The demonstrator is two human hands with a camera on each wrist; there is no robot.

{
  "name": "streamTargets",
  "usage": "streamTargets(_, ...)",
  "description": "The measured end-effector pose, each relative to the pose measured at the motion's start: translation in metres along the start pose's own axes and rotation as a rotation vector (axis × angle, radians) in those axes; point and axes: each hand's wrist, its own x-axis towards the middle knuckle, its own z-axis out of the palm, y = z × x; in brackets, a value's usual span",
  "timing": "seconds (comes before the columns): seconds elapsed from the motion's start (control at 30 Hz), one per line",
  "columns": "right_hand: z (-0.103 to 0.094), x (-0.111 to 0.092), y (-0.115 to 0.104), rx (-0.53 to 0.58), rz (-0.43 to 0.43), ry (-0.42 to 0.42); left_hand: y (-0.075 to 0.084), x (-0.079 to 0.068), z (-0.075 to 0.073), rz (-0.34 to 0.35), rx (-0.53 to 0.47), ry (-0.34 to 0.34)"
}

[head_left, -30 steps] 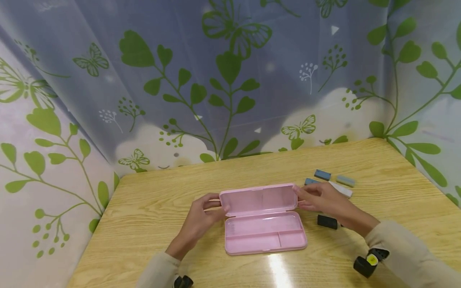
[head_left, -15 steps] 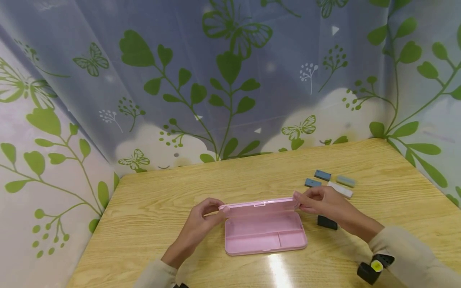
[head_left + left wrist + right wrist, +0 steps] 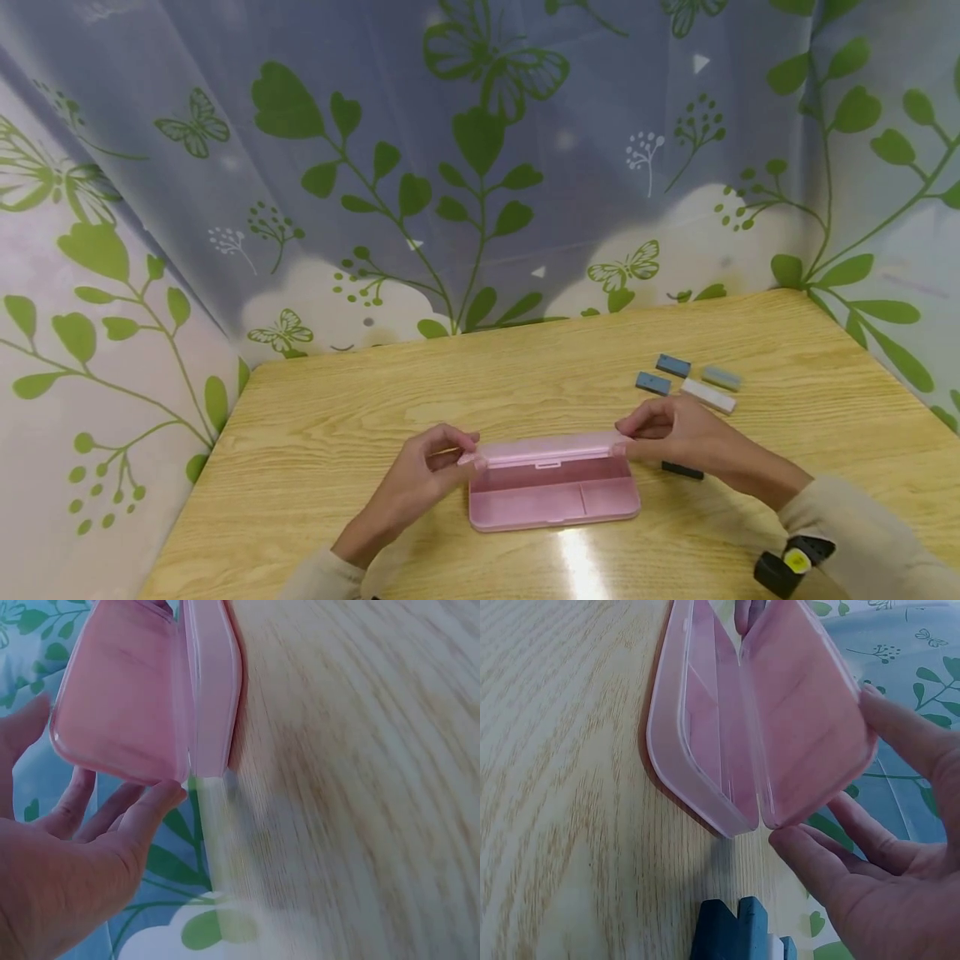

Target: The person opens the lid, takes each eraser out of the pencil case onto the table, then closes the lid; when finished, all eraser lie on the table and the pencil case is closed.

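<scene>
A pink pencil case (image 3: 525,505) stands on the table with its hinged lid (image 3: 555,450) tilted partway down over the base. The base shows a long compartment at the back and two smaller ones in front. At the lid's left end, my left hand (image 3: 420,473) pinches the edge between thumb and fingers; the left wrist view shows the lid's corner between them. My right hand (image 3: 690,437) holds the right end the same way, its thumb on one face of the lid (image 3: 810,720) and fingertips at the other side.
On the wooden table (image 3: 360,400), behind my right hand, lie two blue blocks (image 3: 653,383), a white block (image 3: 708,395) and a grey-green block (image 3: 722,377). A small black object (image 3: 682,470) is partly hidden under the right hand. A patterned curtain (image 3: 480,208) closes off the back.
The lid has swung from leaning back, wide open, forward and down over the base. Both hands have moved with it toward me. The base and the blocks have stayed put.
</scene>
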Motion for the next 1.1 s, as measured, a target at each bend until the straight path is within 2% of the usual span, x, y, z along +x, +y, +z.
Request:
streamTargets(0.2,0.0,-0.001,0.003,0.062,-0.06,-0.114,-0.002,-0.003,-0.002,0.072,0.085,-0.1)
streamTargets(0.4,0.005,-0.003,0.007,0.045,-0.075,-0.186,-0.003,-0.007,-0.002,0.069,0.252,-0.186)
streamTargets(0.6,0.012,-0.006,0.007,-0.061,-0.11,-0.159,0.0,-0.009,0.001,0.12,0.455,-0.228)
streamTargets(0.9,0.025,-0.008,0.01,-0.283,-0.187,-0.027,-0.001,-0.012,0.006,0.151,0.666,-0.203)
streamTargets(1.1,0.03,-0.008,0.012,-0.388,-0.248,0.001,0.0,-0.012,0.01,0.147,0.754,-0.206)
